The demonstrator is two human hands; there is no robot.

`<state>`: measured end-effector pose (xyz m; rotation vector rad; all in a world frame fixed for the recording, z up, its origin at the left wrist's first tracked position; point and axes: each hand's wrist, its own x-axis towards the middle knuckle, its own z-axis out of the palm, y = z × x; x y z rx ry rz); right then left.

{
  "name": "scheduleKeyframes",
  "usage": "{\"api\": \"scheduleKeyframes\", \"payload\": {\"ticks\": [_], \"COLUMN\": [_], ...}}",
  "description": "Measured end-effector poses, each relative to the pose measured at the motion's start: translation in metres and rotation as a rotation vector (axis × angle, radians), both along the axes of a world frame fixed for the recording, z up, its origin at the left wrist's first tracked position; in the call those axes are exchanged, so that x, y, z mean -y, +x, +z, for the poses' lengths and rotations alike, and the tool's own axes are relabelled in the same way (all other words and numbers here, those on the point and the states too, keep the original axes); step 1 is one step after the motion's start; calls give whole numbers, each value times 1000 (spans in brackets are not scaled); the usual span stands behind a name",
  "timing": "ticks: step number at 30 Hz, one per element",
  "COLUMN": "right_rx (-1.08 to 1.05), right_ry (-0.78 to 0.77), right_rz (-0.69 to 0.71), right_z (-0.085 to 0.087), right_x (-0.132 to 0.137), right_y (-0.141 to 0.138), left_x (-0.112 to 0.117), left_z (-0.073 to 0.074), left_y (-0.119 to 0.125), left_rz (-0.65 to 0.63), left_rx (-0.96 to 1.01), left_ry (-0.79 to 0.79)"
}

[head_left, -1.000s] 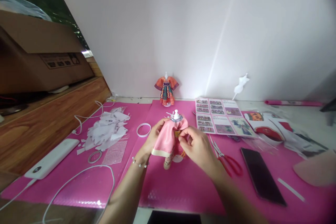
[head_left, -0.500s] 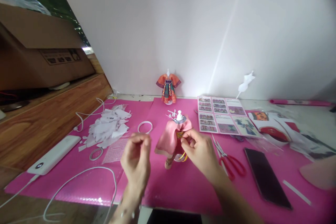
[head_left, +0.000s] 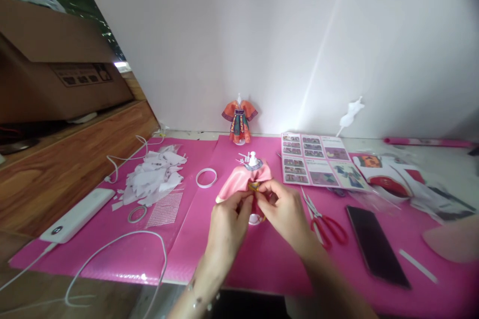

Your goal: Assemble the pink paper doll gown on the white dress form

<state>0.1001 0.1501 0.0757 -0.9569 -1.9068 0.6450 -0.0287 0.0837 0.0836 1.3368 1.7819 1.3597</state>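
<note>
In front of me a small white mannequin [head_left: 253, 159] stands upright on a round base, wearing a pink and dark red doll dress [head_left: 235, 182] with a grey collar. A yellow-patterned waistband [head_left: 253, 186] runs across its front. My left hand [head_left: 231, 217] is closed in a pinch at the left side of the waist. From the other side my right hand [head_left: 281, 209] pinches at the band. The fingertips of both hands nearly meet there and cover what lies between them.
Behind stands a dressed orange doll mannequin [head_left: 240, 120]. To the right lie an instruction sheet [head_left: 318, 162], red-handled scissors [head_left: 325, 227] and a phone [head_left: 377, 246]. Paper scraps [head_left: 155, 174], a tape ring [head_left: 206, 178], a bead sheet [head_left: 164, 209] and a power bank [head_left: 77, 215] are left.
My left hand has moved right and up from beside the mannequin to the dress's waist. My right hand stays at the waist. The view has tilted slightly.
</note>
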Motion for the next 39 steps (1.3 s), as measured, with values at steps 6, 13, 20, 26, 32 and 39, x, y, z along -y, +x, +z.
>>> {"api": "scheduleKeyframes", "payload": {"ticks": [6, 13, 20, 26, 32, 39], "right_rx": [-40, -48, -33, -2, 41, 33], "right_ry": [-36, -58, -56, -68, -70, -98], "right_rz": [32, 62, 77, 101, 74, 76], "right_z": [3, 8, 11, 19, 24, 24], "right_x": [0, 0, 2, 5, 6, 10], "right_y": [3, 5, 4, 4, 4, 5], "left_x": [-10, -17, -21, -22, -21, -19], "left_z": [-9, -6, -4, -7, -7, -8], "left_y": [4, 11, 8, 2, -3, -4], "left_rz": [-67, -80, -38, -57, -102, -120], "left_rx": [489, 790, 843, 826, 801, 788], "left_ry": [-85, -70, -54, -39, -56, -68]}}
